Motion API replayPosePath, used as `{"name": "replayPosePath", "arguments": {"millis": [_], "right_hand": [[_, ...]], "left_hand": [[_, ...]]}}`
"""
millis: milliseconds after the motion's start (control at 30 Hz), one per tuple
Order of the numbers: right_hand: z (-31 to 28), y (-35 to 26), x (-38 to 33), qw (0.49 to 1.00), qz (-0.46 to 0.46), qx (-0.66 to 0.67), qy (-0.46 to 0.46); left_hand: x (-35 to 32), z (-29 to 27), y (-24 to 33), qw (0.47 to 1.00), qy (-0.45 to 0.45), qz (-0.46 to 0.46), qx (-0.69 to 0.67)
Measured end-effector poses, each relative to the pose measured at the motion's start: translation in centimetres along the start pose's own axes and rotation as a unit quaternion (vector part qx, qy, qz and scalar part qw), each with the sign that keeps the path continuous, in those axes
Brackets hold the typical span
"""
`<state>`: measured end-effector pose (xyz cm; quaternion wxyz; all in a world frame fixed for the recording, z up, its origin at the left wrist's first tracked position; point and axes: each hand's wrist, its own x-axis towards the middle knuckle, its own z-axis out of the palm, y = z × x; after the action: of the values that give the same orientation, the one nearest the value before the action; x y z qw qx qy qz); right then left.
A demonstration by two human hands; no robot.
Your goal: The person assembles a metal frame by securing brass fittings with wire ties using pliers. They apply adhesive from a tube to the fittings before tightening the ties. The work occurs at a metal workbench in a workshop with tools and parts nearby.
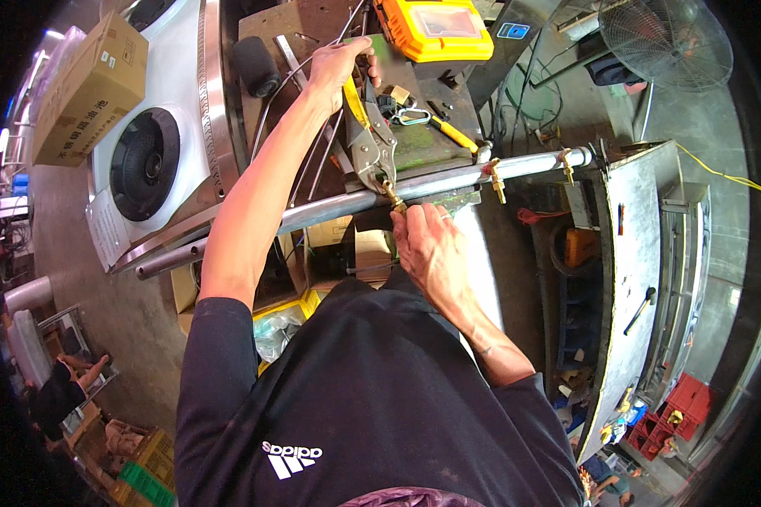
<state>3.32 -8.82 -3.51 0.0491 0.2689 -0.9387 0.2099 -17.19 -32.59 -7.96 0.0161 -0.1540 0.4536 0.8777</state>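
Observation:
A long metal pipe (338, 209) runs across in front of me, with brass valves (498, 181) standing along its right half. My left hand (340, 71) is closed around the handles of a pair of locking pliers (374, 150), one of them yellow. The pliers' jaws sit at a brass fitting (390, 193) on the pipe. From the near side, my right hand (434, 250) pinches the lower end of that same fitting between thumb and fingers. Just beyond the pipe lie a carabiner (413, 117) and a yellow-handled tool (454, 134) on the green metal bench (427, 155).
An orange case (440, 32) rests at the bench's far side. On the left stand a steel cooktop with black burners (145, 165) and a cardboard box (90, 93). A metal-topped table (630, 279) and a large fan (665, 42) are on the right. People work in the background.

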Motion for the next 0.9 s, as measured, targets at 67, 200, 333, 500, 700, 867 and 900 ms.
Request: {"name": "replayPosePath", "arguments": {"millis": [67,200,333,500,700,867,900], "right_hand": [[0.2,-0.1,-0.1,1.000,0.000,0.014,0.015],[0.6,-0.2,-0.1,1.000,0.009,0.016,0.021],[0.9,-0.4,-0.1,0.999,0.028,0.018,0.023],[0.9,-0.9,-0.2,0.999,0.039,0.013,0.022],[0.9,-1.4,-0.1,0.999,0.039,-0.003,0.024],[1.1,-1.8,-0.2,0.997,0.075,0.023,0.015],[1.2,-1.8,-0.3,0.997,0.076,0.023,0.016]], "left_hand": [[0.2,0.3,-0.1,1.000,0.002,-0.012,0.007],[0.5,0.7,-0.1,0.999,-0.020,-0.020,0.030],[0.0,1.9,0.2,0.996,-0.038,-0.027,0.073],[0.2,2.5,0.0,0.996,-0.033,-0.037,0.075],[0.6,2.7,-0.4,0.995,-0.058,-0.031,0.076],[0.9,3.1,-0.6,0.994,-0.062,-0.033,0.086],[1.1,3.0,-0.8,0.993,-0.066,-0.033,0.090]]}}
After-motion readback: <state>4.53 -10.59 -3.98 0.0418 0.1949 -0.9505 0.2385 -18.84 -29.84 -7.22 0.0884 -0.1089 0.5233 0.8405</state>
